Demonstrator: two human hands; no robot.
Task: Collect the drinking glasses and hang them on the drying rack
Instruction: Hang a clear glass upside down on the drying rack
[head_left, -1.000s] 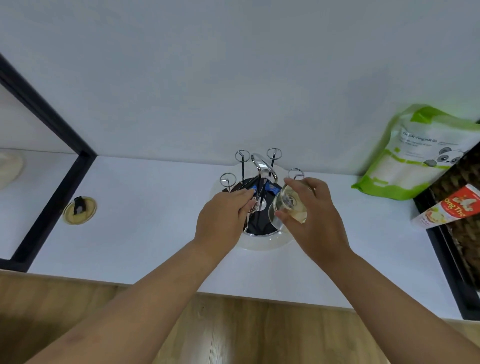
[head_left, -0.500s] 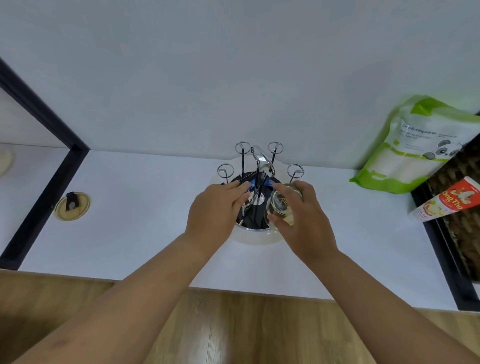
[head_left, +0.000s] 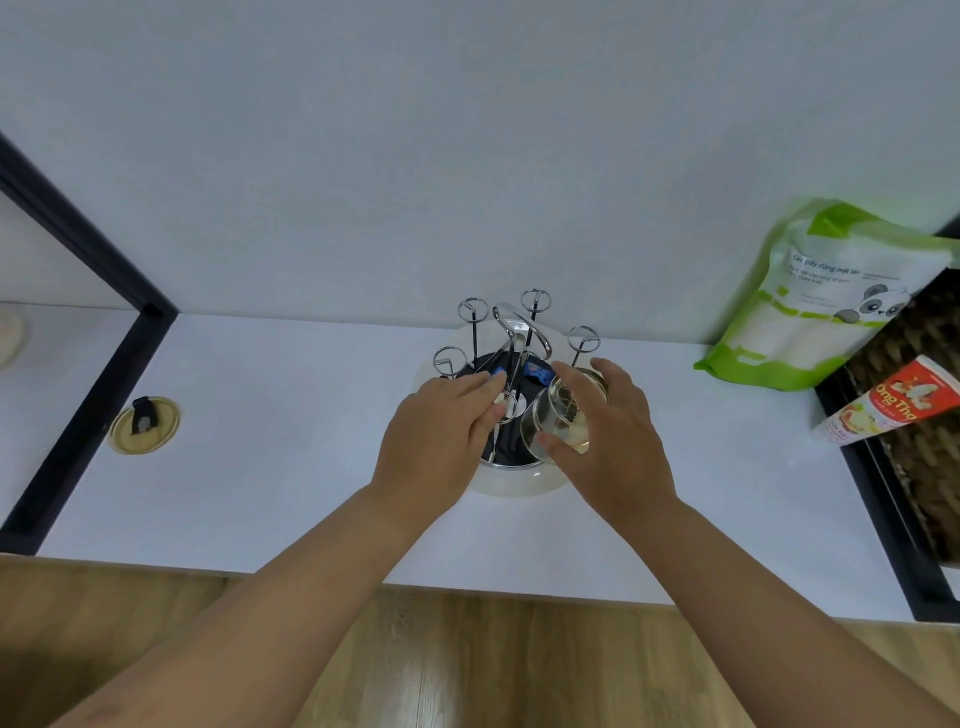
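A round drying rack (head_left: 511, 480) with a white base, dark middle and several metal pegs ending in rings stands on the white counter by the wall. A clear drinking glass (head_left: 558, 418) hangs upside down, tilted, over a peg at the rack's right front. My right hand (head_left: 613, 441) curls round the glass from the right, thumb under its rim. My left hand (head_left: 441, 431) rests on the rack's left side, its fingers straight and touching the central metal stem (head_left: 511, 358).
A green and white pouch (head_left: 826, 306) leans on the wall at the right, with a red and white tube (head_left: 888, 410) on a woven basket (head_left: 930, 415) beside it. A round yellow lid (head_left: 144, 425) lies at the left near a black frame (head_left: 93, 395).
My right hand has lowered the glass mouth-down over the rack's right front peg. My left hand has stayed on the rack.
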